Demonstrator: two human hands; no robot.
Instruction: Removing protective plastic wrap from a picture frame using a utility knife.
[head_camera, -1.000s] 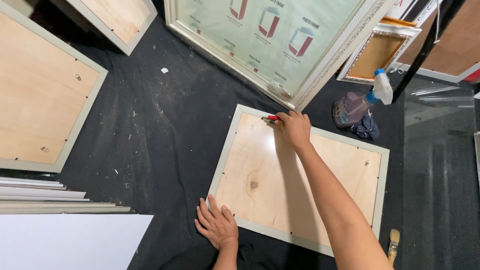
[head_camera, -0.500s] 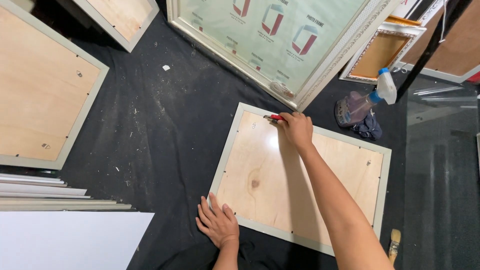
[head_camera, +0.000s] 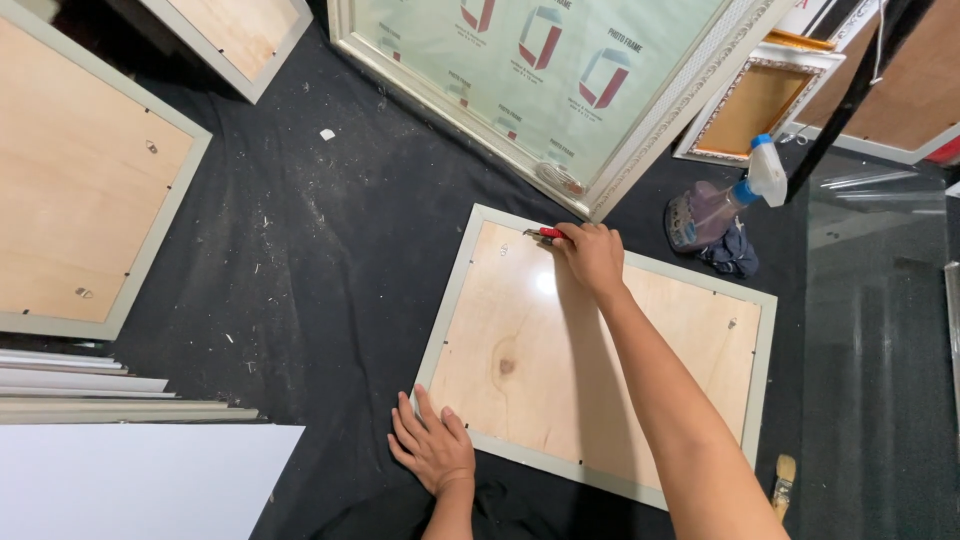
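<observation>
A picture frame (head_camera: 460, 290) lies face down on black cloth, its plywood backing (head_camera: 560, 360) showing inside a pale grey border. My right hand (head_camera: 592, 256) reaches across the backing and grips a small red-handled tool (head_camera: 545, 234), whose tip sits at the frame's far edge near the left corner. My left hand (head_camera: 432, 448) lies flat with fingers spread on the frame's near left corner, pressing on it.
A large ornate frame with a printed insert (head_camera: 560, 80) leans beyond. A spray bottle (head_camera: 745, 190) and a dark rag (head_camera: 735, 255) sit at right. More face-down frames (head_camera: 80, 190) lie at left, white boards (head_camera: 130, 480) at bottom left, glass (head_camera: 875, 330) and a brush (head_camera: 783, 480) at right.
My right hand with the red tool has shifted slightly along the frame's far edge. My left hand has stayed on the near corner.
</observation>
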